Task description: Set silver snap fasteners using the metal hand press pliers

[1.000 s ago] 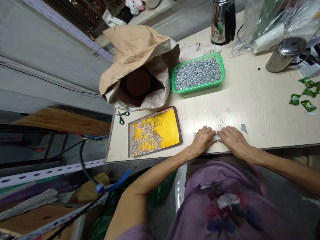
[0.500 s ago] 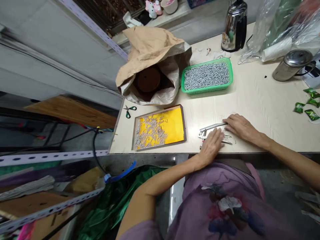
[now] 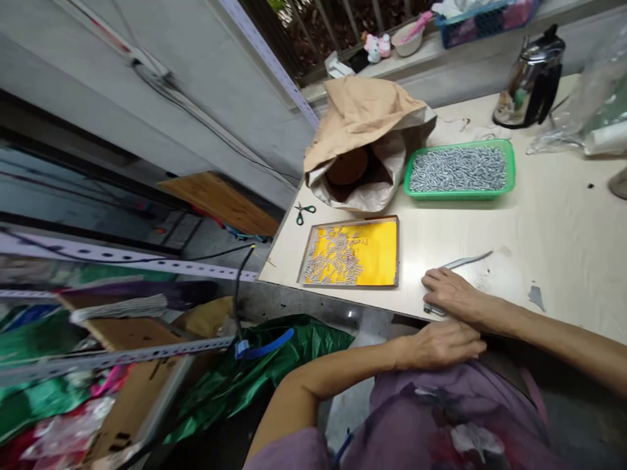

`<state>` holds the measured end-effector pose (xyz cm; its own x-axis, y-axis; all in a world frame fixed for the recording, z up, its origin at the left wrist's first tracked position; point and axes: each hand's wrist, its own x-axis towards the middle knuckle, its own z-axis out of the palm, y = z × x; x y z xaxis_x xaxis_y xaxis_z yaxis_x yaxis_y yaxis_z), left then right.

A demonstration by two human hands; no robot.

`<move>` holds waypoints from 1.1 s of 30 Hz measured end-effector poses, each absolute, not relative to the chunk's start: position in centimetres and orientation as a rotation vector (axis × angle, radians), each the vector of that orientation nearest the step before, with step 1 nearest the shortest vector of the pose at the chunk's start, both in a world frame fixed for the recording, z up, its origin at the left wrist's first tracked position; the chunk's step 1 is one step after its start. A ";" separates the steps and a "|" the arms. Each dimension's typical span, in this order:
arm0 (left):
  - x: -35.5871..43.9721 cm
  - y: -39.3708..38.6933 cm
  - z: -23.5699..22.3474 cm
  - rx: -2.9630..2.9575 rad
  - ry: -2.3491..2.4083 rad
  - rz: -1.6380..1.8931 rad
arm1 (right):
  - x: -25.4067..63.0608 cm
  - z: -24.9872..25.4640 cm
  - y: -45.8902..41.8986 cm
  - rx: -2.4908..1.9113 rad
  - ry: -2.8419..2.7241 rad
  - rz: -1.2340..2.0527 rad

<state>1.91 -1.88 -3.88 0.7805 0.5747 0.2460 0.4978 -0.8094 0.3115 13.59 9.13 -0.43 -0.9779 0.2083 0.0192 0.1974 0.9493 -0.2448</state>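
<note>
My right hand (image 3: 453,295) lies over a metal plier-like hand tool (image 3: 469,260) near the table's front edge. Its fingers are curled over the head end, hiding most of it. One grey handle sticks out beyond the hand, and a small metal end shows below the fingers. My left hand (image 3: 438,346) is just off the front edge, above my lap, below the right hand. Its fingers are bent and closed; what they hold, if anything, is hidden. To the left lies a shallow tray (image 3: 398,251) with a yellow bottom and many small metal pins (image 3: 337,258).
Behind stand a green basket (image 3: 510,166) full of small metal pieces and an open paper sack (image 3: 367,111). Green-handled scissors (image 3: 304,210) lie at the left. A metal kettle (image 3: 529,85) is at the back right. A grey scrap (image 3: 536,297) lies right of my forearm.
My left hand has come off the tool and drawn back to the table edge. My right hand has moved from the handle to the tool's head. The view has swung left.
</note>
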 end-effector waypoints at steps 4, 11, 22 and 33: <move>-4.9 -1.4 -3.2 2.815 1.124 0.827 | 12.9 -2.3 9.2 -0.199 -2.935 0.376; -16.3 7.6 -0.9 2.013 2.535 0.456 | 13.6 1.1 13.8 -0.482 -2.320 0.553; -17.4 8.9 0.1 1.979 2.300 0.333 | 16.5 7.7 24.5 -1.031 -2.038 0.171; -3.3 2.1 0.3 1.008 1.661 0.573 | 21.6 0.2 6.6 -0.961 -2.652 0.658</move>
